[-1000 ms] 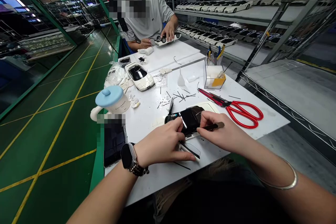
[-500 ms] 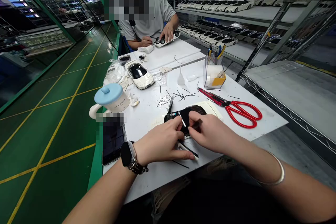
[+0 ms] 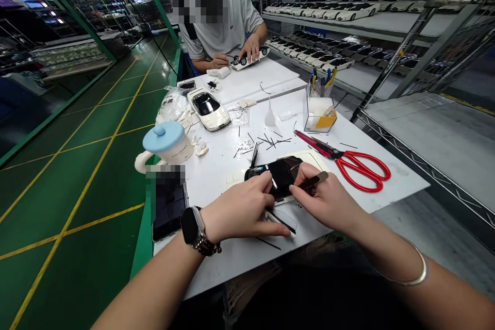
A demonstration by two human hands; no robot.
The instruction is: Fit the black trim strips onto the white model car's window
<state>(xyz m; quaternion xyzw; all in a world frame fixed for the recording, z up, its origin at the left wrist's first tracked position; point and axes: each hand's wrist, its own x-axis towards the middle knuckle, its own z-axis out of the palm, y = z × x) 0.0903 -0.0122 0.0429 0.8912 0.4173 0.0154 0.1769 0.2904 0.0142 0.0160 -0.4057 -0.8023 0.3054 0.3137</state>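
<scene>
A white model car (image 3: 314, 160) with a black roof lies on the white table in front of me. Its far door (image 3: 255, 153) stands up, and the near door (image 3: 288, 230) is swung out. My left hand (image 3: 247, 206) grips the car's near side, its index finger curled at the window area and its thumb along the near door. Pinched in my right hand (image 3: 325, 196) are dark tweezers (image 3: 315, 180), slanting beside the roof's near edge. The tips are hidden by my fingers. Thin black strips (image 3: 273, 139) lie scattered beyond the car.
Red-handled scissors (image 3: 344, 160) lie at right. Behind them stands a clear box (image 3: 320, 116) near a small squeeze bottle (image 3: 269, 116). A lidded mug (image 3: 166, 144), a phone (image 3: 170, 206) and another white model car (image 3: 209, 109) are at left. Opposite, a co-worker (image 3: 232, 26) handles a car.
My right hand has shifted right and slightly down along the roof, showing more of the tweezers. My left hand keeps its hold on the car. The whole view has shifted slightly.
</scene>
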